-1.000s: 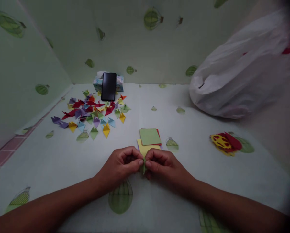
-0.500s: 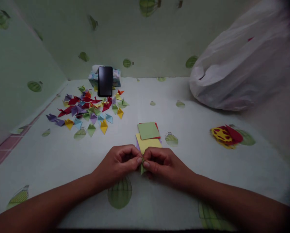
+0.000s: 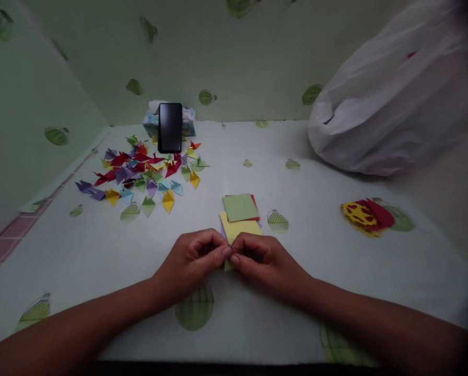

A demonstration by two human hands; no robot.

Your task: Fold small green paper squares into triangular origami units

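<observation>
My left hand (image 3: 192, 261) and my right hand (image 3: 263, 262) meet at the fingertips low in the middle of the view. Both pinch a small folded green paper piece (image 3: 227, 266), mostly hidden by the fingers. Just beyond my hands lies a small stack of square papers (image 3: 240, 215), green on top, with red and yellow sheets under it. A heap of folded paper pieces (image 3: 143, 175) in red, purple, yellow, green and blue is spread at the back left.
A black phone (image 3: 170, 127) leans upright against a tissue box (image 3: 188, 119) behind the heap. A large white plastic bag (image 3: 390, 104) fills the back right. Red and yellow paper scraps (image 3: 365, 215) lie to the right. A white cloth (image 3: 101, 245) with green balloon prints covers the surface.
My hands have stayed together on the green piece, with the fingers pressing lower over it so less green shows. The view has tilted slightly.
</observation>
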